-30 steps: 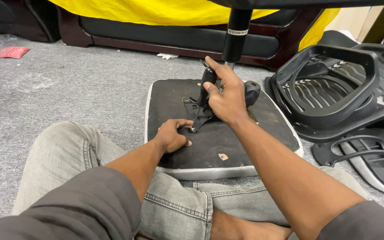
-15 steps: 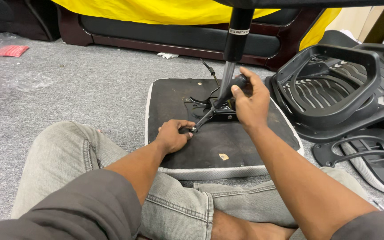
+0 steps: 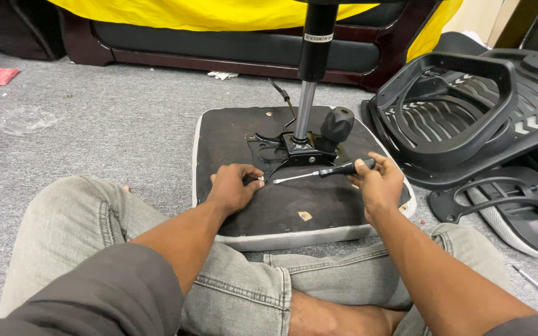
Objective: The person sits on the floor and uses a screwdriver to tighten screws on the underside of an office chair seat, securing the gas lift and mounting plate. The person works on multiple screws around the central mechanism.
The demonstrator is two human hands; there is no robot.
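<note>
Your right hand point(image 3: 376, 182) has left the chair mechanism point(image 3: 297, 149) and now grips a screwdriver point(image 3: 324, 171), its tip aimed at the small screw pinched in your left hand point(image 3: 235, 186) on the upturned seat cushion point(image 3: 231, 134). Fastening looks about to begin.

- Seat cushion point(image 3: 331, 205): black underside, pale grey edging.
- Screwdriver point(image 3: 322, 172): black handle, silver shaft.
- Jeans point(image 3: 244, 292): light grey.
- Carpet point(image 3: 113, 130): grey.
- Cloth point(image 3: 219, 12): yellow.

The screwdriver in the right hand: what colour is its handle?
Black; the screwdriver in the right hand shows best in the head view.
</note>
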